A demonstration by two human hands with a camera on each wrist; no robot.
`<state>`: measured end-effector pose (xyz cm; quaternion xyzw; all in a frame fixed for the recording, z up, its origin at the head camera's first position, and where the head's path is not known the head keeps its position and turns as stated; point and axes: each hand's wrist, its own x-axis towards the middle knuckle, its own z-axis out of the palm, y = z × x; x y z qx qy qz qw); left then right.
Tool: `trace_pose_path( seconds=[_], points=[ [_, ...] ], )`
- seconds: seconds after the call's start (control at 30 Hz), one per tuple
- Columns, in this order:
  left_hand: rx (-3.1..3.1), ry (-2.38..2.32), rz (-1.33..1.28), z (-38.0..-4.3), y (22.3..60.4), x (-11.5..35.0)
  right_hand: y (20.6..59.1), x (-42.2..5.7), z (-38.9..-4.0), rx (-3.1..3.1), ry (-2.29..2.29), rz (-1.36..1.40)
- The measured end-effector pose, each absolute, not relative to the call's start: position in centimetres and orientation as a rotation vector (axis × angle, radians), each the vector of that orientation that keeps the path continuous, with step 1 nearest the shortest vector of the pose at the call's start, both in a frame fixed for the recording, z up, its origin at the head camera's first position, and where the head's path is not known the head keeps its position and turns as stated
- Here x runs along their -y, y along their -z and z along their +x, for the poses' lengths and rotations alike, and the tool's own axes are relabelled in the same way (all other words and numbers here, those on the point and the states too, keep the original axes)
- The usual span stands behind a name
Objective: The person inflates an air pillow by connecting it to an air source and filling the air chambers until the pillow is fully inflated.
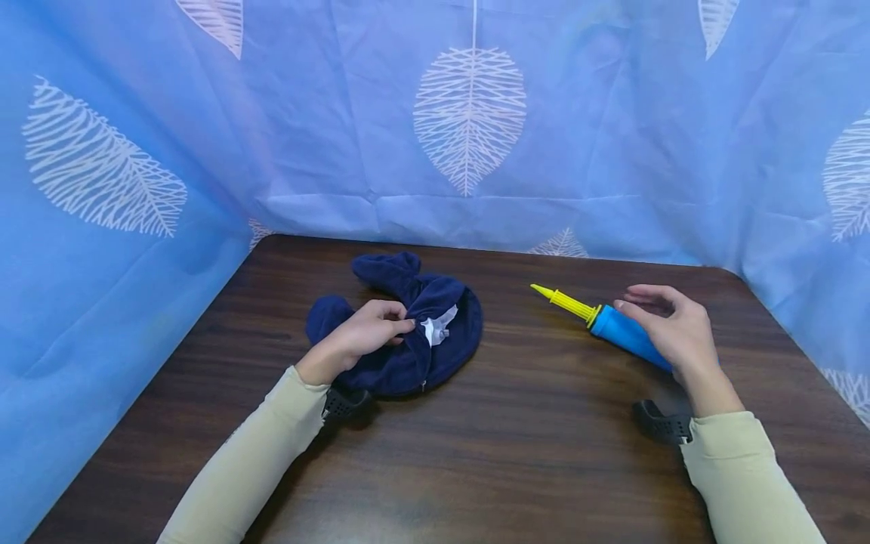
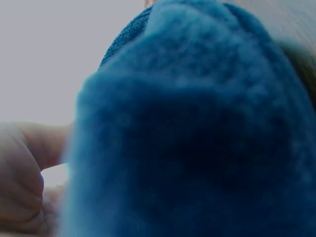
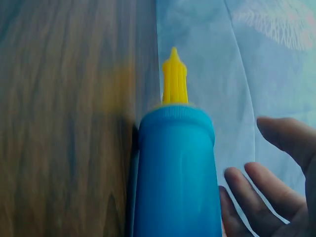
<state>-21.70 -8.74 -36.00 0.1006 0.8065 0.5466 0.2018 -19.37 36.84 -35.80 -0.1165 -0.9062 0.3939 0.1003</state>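
Head view: on the dark wooden counter (image 1: pixel 476 461) lies a soft navy pillow (image 1: pixel 401 374), limp and rumpled, a whitish plastic valve (image 1: pixel 436 330) showing at its opening. The left hand (image 1: pixel 363 332) pinches the cloth there. The right hand (image 1: pixel 673 329), fingers relaxed, hovers beside a blue pump (image 1: pixel 627 337) with a yellow nozzle (image 1: pixel 569 303).
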Motion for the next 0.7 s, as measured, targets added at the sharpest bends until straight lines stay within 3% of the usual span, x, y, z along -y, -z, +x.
trace_pose_path(
  seconds=[0.7],
  points=[
    [-2.243,-1.521,0.303,-21.71,36.5,9.07,36.01,-37.73,-19.41,3.048,-0.729,-0.073]
  ],
)
